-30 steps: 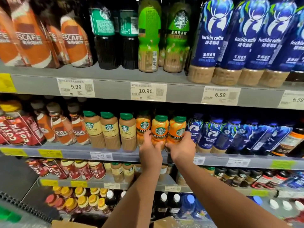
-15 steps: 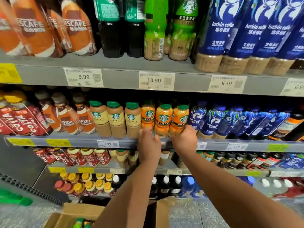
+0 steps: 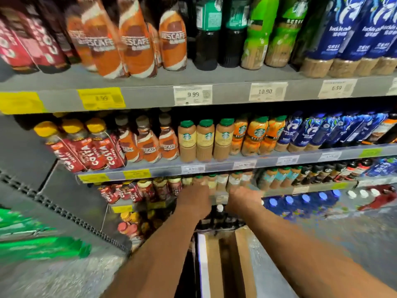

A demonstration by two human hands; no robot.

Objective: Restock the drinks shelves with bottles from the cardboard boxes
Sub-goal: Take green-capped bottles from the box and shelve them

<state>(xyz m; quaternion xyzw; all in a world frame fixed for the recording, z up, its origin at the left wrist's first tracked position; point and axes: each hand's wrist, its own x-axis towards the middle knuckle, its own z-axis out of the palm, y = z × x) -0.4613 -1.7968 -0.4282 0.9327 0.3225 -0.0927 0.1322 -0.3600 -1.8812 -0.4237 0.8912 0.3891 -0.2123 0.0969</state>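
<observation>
Over the cardboard box (image 3: 242,257), left hand (image 3: 194,200) and right hand (image 3: 245,198) face rounded bottles (image 3: 221,181).

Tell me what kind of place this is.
Most likely the drinks aisle of a supermarket or convenience store. Tiered grey shelves carry tight rows of bottled coffee, printed price tags run along the shelf edges, and a cardboard box sits on the floor below.

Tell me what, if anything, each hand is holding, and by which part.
It cannot be told. The left hand and right hand are at the pale bottles on the third shelf down, but blur and the hands' backs hide the fingers.
</observation>
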